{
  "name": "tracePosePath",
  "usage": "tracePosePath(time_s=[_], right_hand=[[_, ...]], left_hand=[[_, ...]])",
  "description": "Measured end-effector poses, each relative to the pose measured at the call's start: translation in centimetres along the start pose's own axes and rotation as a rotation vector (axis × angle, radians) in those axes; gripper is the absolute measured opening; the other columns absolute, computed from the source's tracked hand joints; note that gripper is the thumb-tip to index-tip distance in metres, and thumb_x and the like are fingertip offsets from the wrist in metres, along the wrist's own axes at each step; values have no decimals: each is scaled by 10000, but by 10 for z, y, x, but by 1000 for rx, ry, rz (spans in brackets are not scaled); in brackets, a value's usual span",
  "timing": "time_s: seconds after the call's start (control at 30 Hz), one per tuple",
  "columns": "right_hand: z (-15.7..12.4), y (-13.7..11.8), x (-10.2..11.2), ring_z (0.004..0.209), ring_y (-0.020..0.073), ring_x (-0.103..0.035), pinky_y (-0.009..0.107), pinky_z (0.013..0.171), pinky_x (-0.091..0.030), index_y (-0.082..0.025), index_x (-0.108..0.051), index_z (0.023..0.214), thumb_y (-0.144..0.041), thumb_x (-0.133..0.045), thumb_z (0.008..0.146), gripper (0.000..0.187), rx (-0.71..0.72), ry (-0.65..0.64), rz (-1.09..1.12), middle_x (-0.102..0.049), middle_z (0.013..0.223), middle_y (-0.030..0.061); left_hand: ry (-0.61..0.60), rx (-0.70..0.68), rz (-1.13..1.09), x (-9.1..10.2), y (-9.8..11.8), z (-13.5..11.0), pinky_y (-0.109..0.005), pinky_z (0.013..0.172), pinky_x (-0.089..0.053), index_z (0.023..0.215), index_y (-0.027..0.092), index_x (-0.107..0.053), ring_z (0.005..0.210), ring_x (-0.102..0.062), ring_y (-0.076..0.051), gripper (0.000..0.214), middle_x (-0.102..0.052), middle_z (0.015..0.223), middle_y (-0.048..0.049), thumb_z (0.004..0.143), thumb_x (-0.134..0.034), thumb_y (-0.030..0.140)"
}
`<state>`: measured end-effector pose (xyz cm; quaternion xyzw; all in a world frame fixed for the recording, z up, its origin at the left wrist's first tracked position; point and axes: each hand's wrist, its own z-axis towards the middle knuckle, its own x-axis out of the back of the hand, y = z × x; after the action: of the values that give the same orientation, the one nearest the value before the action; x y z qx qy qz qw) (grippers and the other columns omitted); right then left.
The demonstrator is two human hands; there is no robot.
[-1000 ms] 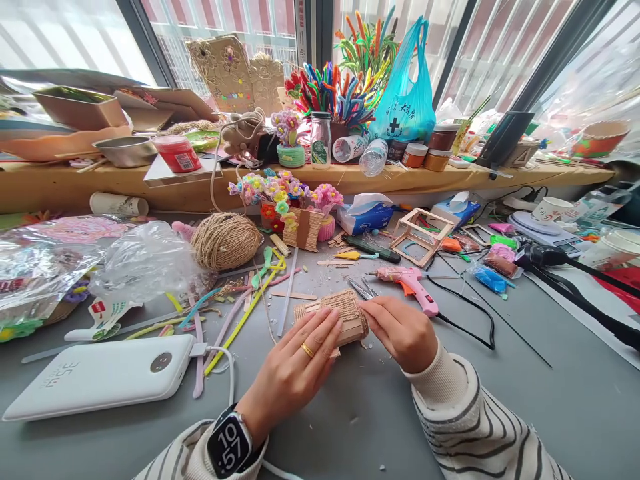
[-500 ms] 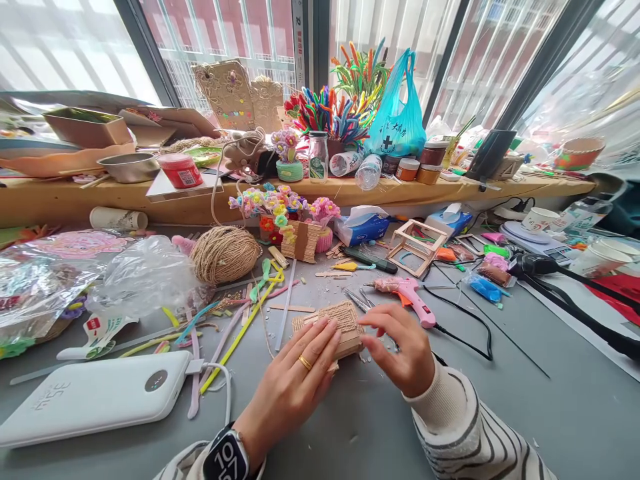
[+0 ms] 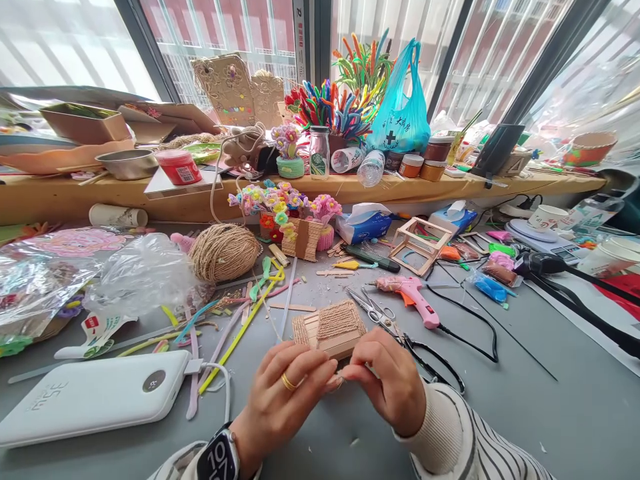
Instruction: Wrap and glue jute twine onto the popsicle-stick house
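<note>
A small block of craft sticks wrapped in jute twine (image 3: 343,321) sits on the grey table, just beyond my fingers. My left hand (image 3: 287,393), with a ring and a watch, has its fingers drawn together at the block's near left side. Opposite it, my right hand (image 3: 390,383) pinches thumb against forefinger, and the tips of both hands nearly meet. Whatever lies between them is too small to make out. Scissors (image 3: 383,313) lie behind the right hand, beside a pink glue gun (image 3: 413,297).
A ball of jute twine (image 3: 224,253) and a clear plastic bag (image 3: 145,277) lie to the left, with a white power bank (image 3: 95,397) nearer. A small wooden stick frame (image 3: 419,247) stands at the back right. The glue gun's black cord (image 3: 493,327) loops across the right side.
My left hand has come off the top of the block and drawn back toward me. My right hand has lowered, its fingertips closing near the left's. The scissors show more fully.
</note>
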<state>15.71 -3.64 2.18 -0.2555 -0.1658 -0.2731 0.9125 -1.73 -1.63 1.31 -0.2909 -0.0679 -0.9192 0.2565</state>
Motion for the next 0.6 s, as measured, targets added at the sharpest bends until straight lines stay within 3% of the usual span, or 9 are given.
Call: tracePosePath(time_s=[0.17,0.6], right_hand=[[2,6,4,501,100,-496,216,477,-434,-193,-531,707,-280,-466,899,220,-130,37,27,-554,562,-11],[7,26,21,460,104,-512,219,462,-443,-201,-533,685,-322,-488,883,236,-185,161,-218,-564,540,-5]], left_hand=[[-5,133,-123,2,-5,-1,-238,562,-428,882,160,-607,565,-497,-96,95,-618,618,13,866,-523,201],[-4,215,-124,4,-14,-3,-229,575,-422,912,167,-612,591,-473,-95,122,-557,622,21,815,-572,105]])
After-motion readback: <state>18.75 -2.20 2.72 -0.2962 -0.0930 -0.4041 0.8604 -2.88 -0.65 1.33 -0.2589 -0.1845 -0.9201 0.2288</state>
